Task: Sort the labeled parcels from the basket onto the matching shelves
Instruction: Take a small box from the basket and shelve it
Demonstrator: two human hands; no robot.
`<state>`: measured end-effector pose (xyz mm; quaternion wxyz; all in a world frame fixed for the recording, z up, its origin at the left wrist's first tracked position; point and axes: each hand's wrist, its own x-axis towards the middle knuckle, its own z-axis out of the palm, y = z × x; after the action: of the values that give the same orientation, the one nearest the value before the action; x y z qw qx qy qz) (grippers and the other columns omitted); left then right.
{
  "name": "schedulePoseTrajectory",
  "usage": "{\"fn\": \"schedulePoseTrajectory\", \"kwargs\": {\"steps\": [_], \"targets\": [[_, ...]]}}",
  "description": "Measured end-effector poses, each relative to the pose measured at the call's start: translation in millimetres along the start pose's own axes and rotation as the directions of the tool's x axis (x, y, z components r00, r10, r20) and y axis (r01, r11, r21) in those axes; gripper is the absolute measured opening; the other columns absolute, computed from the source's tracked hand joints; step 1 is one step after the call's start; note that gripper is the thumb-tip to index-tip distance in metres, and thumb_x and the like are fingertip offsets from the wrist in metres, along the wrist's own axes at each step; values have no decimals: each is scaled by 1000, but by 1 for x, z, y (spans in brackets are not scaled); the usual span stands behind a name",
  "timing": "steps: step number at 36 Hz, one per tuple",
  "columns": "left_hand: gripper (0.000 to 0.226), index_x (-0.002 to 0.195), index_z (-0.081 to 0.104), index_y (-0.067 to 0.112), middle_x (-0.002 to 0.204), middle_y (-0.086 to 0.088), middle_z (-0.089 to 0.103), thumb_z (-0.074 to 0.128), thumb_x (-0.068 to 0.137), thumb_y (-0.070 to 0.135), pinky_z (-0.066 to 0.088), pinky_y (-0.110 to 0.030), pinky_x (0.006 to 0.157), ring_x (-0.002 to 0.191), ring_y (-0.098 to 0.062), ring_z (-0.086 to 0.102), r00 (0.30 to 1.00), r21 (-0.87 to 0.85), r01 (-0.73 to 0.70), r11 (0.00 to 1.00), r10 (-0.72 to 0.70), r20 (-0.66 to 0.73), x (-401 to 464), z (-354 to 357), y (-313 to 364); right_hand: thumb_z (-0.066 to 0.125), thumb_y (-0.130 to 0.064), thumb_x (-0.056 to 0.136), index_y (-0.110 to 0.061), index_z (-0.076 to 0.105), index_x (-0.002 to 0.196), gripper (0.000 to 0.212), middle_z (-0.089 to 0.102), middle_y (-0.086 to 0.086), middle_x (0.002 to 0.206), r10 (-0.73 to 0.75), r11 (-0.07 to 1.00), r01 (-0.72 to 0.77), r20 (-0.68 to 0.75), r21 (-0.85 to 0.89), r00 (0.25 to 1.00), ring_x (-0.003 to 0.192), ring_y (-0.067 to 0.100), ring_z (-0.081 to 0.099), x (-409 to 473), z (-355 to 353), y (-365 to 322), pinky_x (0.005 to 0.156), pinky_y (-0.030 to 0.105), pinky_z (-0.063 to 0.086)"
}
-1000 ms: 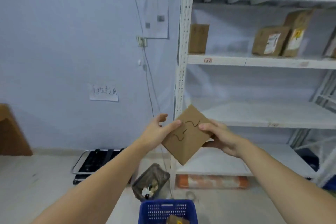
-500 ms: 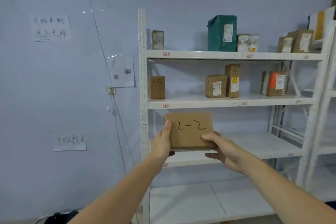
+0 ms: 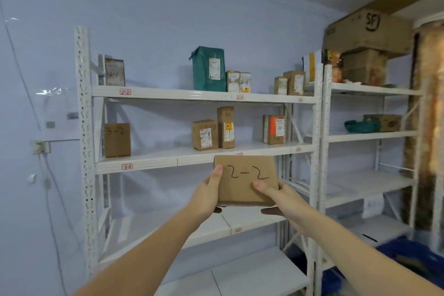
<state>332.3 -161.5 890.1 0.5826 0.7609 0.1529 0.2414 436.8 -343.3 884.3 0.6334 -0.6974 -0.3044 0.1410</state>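
Centre frame: left hand (image 3: 207, 196) and right hand (image 3: 280, 196) grip cardboard parcel (image 3: 245, 179) marked "2-2", held upright before white shelving (image 3: 204, 96). Upper-left shelf tag "2-2" (image 3: 125, 92), one small box (image 3: 114, 72) above it, open room beside. Lower shelves bare.

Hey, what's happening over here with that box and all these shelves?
A person is sorting parcels onto labelled shelves. The left hand and right hand together hold up a flat cardboard box with "2-2" written on it, in front of the white shelf rack. A shelf tag reading 2-2 sits at the top left, where another box marked 2-2 already stands. The held box has not been placed yet; that top-left spot looks like its likely destination.
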Motion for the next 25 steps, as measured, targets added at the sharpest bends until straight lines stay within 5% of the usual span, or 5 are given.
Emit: {"fn": "schedulePoseTrajectory", "kwargs": {"steps": [6,15,19,25], "targets": [[68,128,63,26,114,0,71,28,98,76,63,-40,86,104,-21,69,997,12,-73,997,72,35,40,29,24,76,-51,86,-31,60,124,46,68,-4,125,-40,999,41,-63,3,997,115,16,65,30,-39,-7,90,37,62],[59,121,65,33,109,1,75,32,97,76,62,-45,91,97,-23,74,982,-46,-186,981,186,-18,117,33,42,75,-49,87,-41,59,115,33,68,-9,121,-169,985,166,-73,-52,983,113,13,64,106,-58,-27,102,42,55],[70,126,64,33,112,3,73,30,92,83,61,-45,92,99,-23,73,977,4,-206,979,205,-58,157,20,41,77,-61,75,-49,54,123,55,68,-15,122,-237,968,234,-25,-89,971,114,11,64,155,-57,-35,102,40,54],[68,135,56,42,117,13,71,41,83,84,59,-41,97,107,-14,68,961,52,-267,962,270,-62,211,-20,45,79,-65,69,-35,58,132,73,72,-13,122,-289,951,290,24,-106,957,113,10,67,244,-34,-49,101,35,52]]}}
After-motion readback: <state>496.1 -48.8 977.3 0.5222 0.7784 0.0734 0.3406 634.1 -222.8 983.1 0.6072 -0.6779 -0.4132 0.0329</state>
